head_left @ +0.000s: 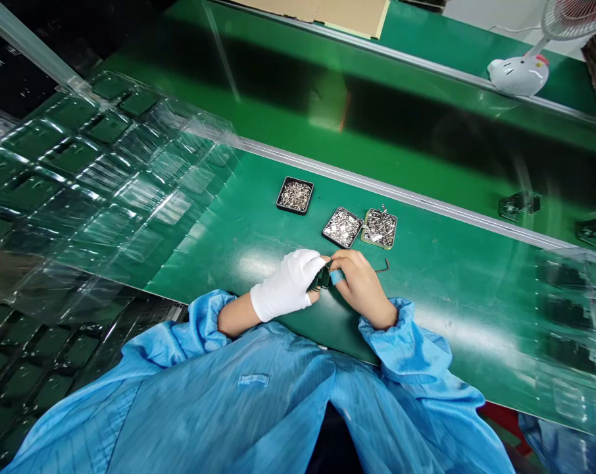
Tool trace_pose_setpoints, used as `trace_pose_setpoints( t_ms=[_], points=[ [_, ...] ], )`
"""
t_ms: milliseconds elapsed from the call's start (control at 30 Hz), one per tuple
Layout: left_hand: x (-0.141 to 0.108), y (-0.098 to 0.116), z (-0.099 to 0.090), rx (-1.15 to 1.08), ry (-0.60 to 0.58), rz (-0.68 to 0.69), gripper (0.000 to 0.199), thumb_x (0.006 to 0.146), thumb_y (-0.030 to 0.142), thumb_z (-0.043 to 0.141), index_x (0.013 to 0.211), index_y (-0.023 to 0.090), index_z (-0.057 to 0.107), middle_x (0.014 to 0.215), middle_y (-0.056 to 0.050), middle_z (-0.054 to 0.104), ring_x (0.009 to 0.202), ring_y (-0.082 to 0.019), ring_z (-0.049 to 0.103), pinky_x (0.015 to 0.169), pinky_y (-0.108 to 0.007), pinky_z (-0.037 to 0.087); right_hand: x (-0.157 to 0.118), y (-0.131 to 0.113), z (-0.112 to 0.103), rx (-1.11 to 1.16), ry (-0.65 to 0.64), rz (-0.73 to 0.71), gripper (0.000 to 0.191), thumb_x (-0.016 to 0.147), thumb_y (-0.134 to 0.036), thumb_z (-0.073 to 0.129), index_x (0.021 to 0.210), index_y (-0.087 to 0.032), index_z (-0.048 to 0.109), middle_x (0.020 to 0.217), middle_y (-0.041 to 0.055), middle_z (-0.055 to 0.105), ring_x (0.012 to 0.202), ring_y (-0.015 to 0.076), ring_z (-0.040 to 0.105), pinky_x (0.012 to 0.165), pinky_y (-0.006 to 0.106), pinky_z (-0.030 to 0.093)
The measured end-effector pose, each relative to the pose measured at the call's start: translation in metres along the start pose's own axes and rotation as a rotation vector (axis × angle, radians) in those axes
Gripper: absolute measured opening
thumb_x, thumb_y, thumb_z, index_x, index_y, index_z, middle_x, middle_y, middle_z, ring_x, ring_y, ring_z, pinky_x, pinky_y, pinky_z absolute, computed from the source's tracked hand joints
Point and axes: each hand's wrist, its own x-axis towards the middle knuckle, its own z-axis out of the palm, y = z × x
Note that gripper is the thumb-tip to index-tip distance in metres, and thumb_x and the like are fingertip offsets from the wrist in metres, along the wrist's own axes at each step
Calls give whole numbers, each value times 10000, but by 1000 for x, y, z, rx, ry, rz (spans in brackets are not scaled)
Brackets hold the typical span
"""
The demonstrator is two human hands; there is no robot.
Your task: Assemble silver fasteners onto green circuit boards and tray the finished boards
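Observation:
My left hand [285,283], in a white glove with bare fingertips, is closed around a small dark green part [322,278] near the table's front edge. My right hand [362,283], bare with a blue wrap on one finger, is pinched at the right side of that part; whether it also holds something small is hidden. Just beyond the hands sit a black tray of shiny metal pieces [343,227] and a yellowish-edged tray of metal pieces [379,228]. Farther back on the left stands another black tray with small pieces [295,195].
An L-shaped key [383,266] lies right of my right hand. Stacked clear plastic trays [105,171] cover the left; more clear trays [577,322] stand right. A metal rail [327,172] crosses behind. A white fan [520,74] stands far right.

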Motion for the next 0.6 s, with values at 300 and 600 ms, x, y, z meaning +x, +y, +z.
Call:
trace_pose_setpoints(
  t_ms=[300, 600],
  points=[
    [3, 2, -11, -107, -88, -71, 488, 641, 187, 571, 1123, 128, 524, 1083, -132, 581, 1009, -302, 565, 863, -437, 491, -6, -6, 5, -120, -97, 41, 349, 709, -13, 397, 995, -193, 485, 1108, 133, 578, 971, 242, 602, 797, 364, 530],
    [3, 4, -24, -140, -129, -100, 485, 636, 180, 581, 1117, 153, 529, 1076, -112, 588, 1021, -293, 571, 877, -420, 485, -1, -8, -3, 77, -113, 45, 276, 762, -33, 406, 948, -219, 489, 1086, 85, 579, 1010, 209, 586, 847, 335, 504]
  ],
)
